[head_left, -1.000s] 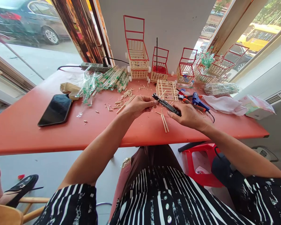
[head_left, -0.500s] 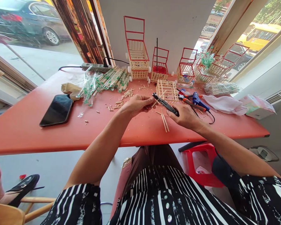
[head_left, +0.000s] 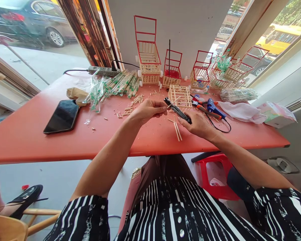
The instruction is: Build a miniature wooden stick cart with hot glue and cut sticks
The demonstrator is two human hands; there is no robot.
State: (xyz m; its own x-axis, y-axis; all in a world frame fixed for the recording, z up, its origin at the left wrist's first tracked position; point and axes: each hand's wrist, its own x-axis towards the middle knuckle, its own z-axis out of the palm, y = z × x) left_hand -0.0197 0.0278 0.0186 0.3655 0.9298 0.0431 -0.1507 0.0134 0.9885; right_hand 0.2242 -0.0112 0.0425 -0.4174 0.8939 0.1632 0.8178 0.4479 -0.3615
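My right hand (head_left: 198, 124) is closed around the handles of black cutting pliers (head_left: 177, 110), whose jaws point up and left. My left hand (head_left: 147, 110) is closed in a pinch on a thin wooden stick held at the pliers' jaws. Both hands hover just above the red table (head_left: 35, 144). Two loose sticks (head_left: 177, 130) lie on the table between my hands. A small wooden stick crate (head_left: 180, 96) sits just behind the pliers.
A black phone (head_left: 62, 116) lies at the left. Wrapped chopsticks (head_left: 112, 85) are piled behind it beside a power strip (head_left: 102, 70). Red-framed stick carts (head_left: 147, 57) line the back. A blue glue gun (head_left: 214, 107), white cloth (head_left: 240, 112) and tissue pack (head_left: 274, 113) lie right. A red stool (head_left: 215, 174) stands under the table.
Both hands have stayed over the same spot with the pliers and stick; the view has shifted slightly. Nothing was picked up or let go.
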